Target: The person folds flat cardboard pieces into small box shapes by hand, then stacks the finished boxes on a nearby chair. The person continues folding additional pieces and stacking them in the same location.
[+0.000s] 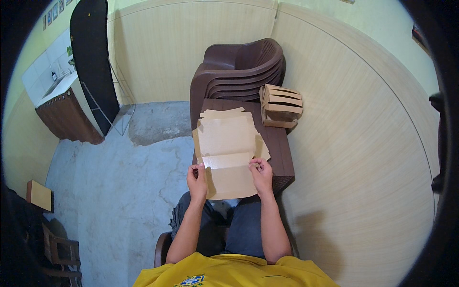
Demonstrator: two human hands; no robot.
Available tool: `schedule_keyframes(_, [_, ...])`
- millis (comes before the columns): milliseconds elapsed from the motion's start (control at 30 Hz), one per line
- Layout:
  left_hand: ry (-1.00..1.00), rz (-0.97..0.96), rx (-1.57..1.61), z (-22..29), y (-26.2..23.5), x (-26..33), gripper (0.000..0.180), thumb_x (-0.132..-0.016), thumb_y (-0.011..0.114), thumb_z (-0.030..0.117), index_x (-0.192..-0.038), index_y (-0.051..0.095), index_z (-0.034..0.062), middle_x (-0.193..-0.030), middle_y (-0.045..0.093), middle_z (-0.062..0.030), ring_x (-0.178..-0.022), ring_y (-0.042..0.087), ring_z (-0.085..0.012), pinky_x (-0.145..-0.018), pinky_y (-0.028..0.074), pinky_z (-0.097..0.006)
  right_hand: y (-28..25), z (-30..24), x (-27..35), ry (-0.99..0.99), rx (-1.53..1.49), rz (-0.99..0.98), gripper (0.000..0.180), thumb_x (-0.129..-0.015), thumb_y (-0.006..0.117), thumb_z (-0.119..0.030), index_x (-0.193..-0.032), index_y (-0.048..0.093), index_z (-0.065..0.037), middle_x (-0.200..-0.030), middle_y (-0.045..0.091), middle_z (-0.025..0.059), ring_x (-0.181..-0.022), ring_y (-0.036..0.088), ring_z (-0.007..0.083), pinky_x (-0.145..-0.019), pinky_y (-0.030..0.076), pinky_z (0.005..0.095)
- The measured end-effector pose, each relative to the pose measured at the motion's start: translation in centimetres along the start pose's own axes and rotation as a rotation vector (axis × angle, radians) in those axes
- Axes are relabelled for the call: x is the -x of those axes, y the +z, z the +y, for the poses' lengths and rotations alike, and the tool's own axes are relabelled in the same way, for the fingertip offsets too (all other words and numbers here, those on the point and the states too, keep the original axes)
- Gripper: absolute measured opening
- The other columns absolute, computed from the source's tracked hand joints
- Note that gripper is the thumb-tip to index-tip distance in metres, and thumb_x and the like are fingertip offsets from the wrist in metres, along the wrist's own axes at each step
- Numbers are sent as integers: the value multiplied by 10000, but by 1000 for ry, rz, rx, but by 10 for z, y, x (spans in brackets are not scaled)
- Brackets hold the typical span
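A flat, unfolded cardboard box blank (225,136) with creases and side flaps lies over a dark brown table (277,148), its near end reaching past the table edge above my lap. My left hand (196,179) is closed on its left edge near the middle crease. On the opposite edge, my right hand (261,176) pinches a small flap with thumb and fingers. Another piece of cardboard (262,146) sticks out at the right from beneath the blank; whether it is a separate sheet, I cannot tell.
Folded cardboard boxes (283,103) are stacked at the table's far right corner. Behind the table rises a stack of brown plastic chairs (239,67). A folded ironing board (93,62) leans at the far left, beside a curtained sink (71,110). A wood-panelled wall (354,143) runs along the right.
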State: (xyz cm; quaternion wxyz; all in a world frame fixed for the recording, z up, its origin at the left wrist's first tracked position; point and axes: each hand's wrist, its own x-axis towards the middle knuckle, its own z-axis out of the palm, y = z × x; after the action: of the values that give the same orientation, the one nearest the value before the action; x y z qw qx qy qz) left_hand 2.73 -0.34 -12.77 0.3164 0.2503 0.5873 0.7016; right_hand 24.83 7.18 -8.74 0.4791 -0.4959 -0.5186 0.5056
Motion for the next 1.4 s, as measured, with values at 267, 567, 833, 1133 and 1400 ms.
schedule_keyframes(267, [50,-229,103,22,11,-12,612,-997,807,138,-1509,513,-26,-1162,689,-50,-950,650,-128,-862,537,-303,9,0,-29,-132,-8,18,461,-908,783,34,-1354,668,21,-1195,771,134,-1047,726,190,-933,558,330])
schedule_keyframes(567, [43,-76,-17,5,10,-17,243,-971,732,-2,-1214,727,-22,-1095,779,-61,-978,706,-136,-885,547,-318,11,7,-31,-117,18,4,327,-917,776,55,-1240,728,37,-1091,793,73,-1020,729,149,-953,557,319])
schedule_keyframes(833, [17,-172,226,-1,4,-25,151,-957,722,-35,-1094,731,27,-949,730,0,-873,656,-105,-806,527,-289,5,12,-41,-114,-177,-91,173,-946,684,26,-1098,751,-19,-1004,774,29,-943,704,135,-860,556,309])
schedule_keyframes(1133, [29,-310,12,9,-11,-34,33,-972,693,41,-973,726,44,-887,722,15,-778,648,-95,-712,533,-287,-6,4,-39,21,6,-127,75,-969,714,-56,-948,784,-38,-874,729,15,-808,687,120,-739,557,291])
schedule_keyframes(1400, [-152,-160,65,-4,-15,-39,76,-942,718,37,-1004,751,10,-912,755,-42,-831,693,-152,-756,561,-335,6,15,-37,-120,-195,11,178,-949,740,6,-1127,746,9,-1008,776,53,-900,718,136,-798,565,290])
